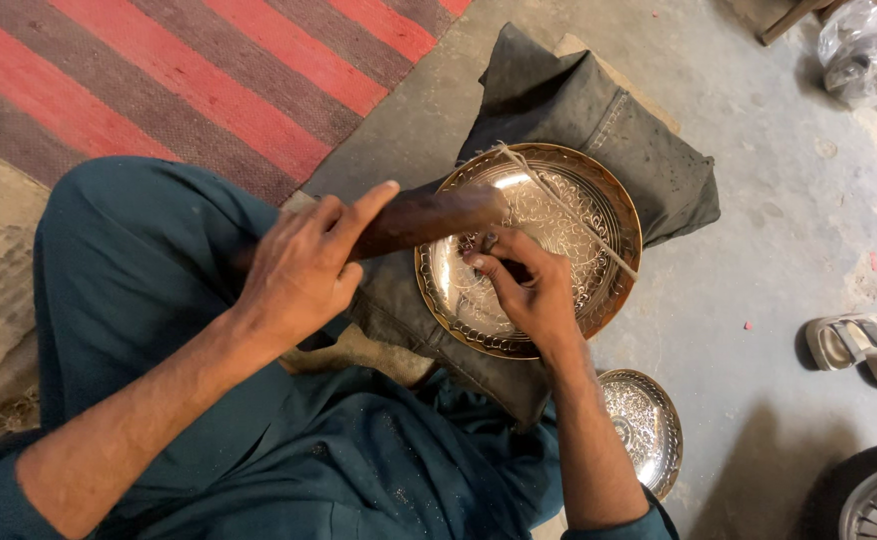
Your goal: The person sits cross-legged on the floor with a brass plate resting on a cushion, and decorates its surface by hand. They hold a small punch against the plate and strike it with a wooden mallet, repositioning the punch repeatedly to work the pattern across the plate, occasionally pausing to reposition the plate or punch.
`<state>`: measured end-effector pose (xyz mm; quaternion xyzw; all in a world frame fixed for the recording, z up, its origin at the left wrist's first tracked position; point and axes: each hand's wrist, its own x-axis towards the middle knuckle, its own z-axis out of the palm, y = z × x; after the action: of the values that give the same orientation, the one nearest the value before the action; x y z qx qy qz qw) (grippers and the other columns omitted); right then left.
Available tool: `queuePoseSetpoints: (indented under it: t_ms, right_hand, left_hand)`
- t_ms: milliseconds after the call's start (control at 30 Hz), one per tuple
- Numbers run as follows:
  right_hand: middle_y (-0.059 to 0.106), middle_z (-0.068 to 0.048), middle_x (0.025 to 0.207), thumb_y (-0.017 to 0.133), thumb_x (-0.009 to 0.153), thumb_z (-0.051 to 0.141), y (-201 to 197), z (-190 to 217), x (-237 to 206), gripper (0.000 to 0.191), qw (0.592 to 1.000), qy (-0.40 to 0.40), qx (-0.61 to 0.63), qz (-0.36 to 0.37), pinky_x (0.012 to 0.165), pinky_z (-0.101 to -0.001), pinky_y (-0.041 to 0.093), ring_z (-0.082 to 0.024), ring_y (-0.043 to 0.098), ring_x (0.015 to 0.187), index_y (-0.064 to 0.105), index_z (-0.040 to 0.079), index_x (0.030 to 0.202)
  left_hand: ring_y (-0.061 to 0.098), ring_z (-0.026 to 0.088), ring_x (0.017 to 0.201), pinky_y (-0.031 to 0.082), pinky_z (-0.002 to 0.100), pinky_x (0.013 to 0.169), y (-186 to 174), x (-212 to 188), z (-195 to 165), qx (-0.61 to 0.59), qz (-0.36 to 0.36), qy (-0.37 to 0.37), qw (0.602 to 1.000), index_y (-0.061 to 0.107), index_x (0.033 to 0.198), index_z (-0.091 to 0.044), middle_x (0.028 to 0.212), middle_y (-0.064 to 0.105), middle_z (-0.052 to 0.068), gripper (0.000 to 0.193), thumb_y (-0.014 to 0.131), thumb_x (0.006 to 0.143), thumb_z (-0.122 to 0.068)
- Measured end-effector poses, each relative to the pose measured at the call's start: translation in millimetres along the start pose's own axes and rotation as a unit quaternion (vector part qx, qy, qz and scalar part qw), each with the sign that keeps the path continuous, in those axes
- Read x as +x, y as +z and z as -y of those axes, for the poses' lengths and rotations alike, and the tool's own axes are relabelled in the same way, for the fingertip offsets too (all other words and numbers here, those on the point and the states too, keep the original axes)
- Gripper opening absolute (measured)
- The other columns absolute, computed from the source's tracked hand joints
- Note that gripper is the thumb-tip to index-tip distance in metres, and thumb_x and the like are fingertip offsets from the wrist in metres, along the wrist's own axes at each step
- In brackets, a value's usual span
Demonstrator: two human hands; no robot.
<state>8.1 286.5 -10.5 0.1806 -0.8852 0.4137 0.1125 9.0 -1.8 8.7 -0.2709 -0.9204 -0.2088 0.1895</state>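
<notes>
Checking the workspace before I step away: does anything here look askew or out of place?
Nothing is spilled or broken. The engraved brass plate rests tilted on a dark cushion, with a string across it. A second engraved plate lies on the bare floor.

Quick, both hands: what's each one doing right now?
Left hand: closed on the wooden mallet.
Right hand: fingers pinched on a small tool, mostly hidden, against the engraved plate.

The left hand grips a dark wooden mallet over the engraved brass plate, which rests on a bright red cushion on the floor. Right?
Not quite. In the head view the left hand does grip the wooden mallet over the engraved brass plate, but the cushion beneath is dark grey, not bright red. The red belongs to the striped rug.
</notes>
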Motion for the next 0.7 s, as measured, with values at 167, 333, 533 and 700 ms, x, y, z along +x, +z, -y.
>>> queuePoseSetpoints:
  t_ms: [167, 333, 533, 700]
  right_hand:
    - [0.08, -0.003, 0.087, 0.079, 0.092, 0.012, 0.1, 1.1, 0.0, 0.015, 1.0, 0.019, -0.004, -0.009, 0.06, -0.0282, 0.053, -0.01, 0.072, 0.07, 0.076, 0.009, 0.106]
    - [0.079, -0.004, 0.089, 0.078, 0.093, 0.011, -0.3, 3.8, 0.7, 0.015, 1.0, 0.002, 0.008, -0.014, 0.065, -0.0284, 0.056, -0.011, 0.074, 0.075, 0.074, 0.007, 0.107]
    - [0.078, -0.006, 0.089, 0.079, 0.092, 0.01, -0.5, 7.7, 1.0, 0.017, 1.0, 0.007, 0.003, -0.021, 0.067, -0.0297, 0.056, -0.013, 0.074, 0.076, 0.074, 0.005, 0.107]
    - [0.079, -0.004, 0.091, 0.076, 0.092, 0.01, 0.3, 8.7, 1.8, 0.02, 0.999, 0.018, 0.017, -0.023, 0.067, -0.0279, 0.057, -0.012, 0.075, 0.078, 0.071, 0.005, 0.111]
  left_hand:
    - [0.06, 0.032, 0.093, 0.044, 0.047, 0.083, -0.8, -1.0, 0.6, 0.001, -0.03, 0.012, 0.999, 0.04, 0.157, -0.023, 0.095, 0.055, 0.01, 0.085, 0.073, 0.082, -0.001]
    - [0.06, 0.03, 0.091, 0.043, 0.047, 0.081, -1.8, 0.8, -0.6, 0.007, -0.008, -0.003, 1.0, 0.041, 0.156, -0.023, 0.094, 0.055, 0.009, 0.084, 0.074, 0.082, -0.001]
    - [0.06, 0.03, 0.093, 0.043, 0.046, 0.082, -1.2, 1.5, -2.3, 0.017, -0.029, 0.003, 0.999, 0.042, 0.156, -0.024, 0.095, 0.056, 0.008, 0.084, 0.074, 0.081, -0.001]
    - [0.059, 0.03, 0.095, 0.043, 0.047, 0.084, 0.7, 2.5, -1.7, -0.032, -0.046, 0.001, 0.998, 0.041, 0.156, -0.021, 0.096, 0.055, 0.008, 0.084, 0.072, 0.08, -0.003]
